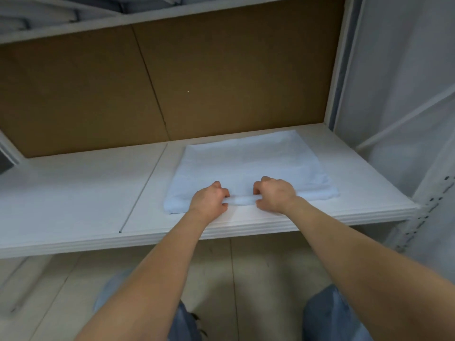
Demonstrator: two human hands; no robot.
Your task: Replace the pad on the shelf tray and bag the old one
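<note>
A pale blue-white pad (pixel 251 166) lies flat on the right half of the white shelf tray (pixel 81 193). My left hand (pixel 209 199) grips the pad's near edge with curled fingers. My right hand (pixel 274 193) grips the same edge a little to the right. Between the two hands the near edge is bunched into a thin roll. No bag is in view.
A brown board (pixel 172 77) backs the shelf bay, with another shelf above. A white perforated upright (pixel 423 212) and white sheeting (pixel 406 82) stand at the right. A seam (pixel 145 185) splits the shelf surface left of the pad. The floor shows below.
</note>
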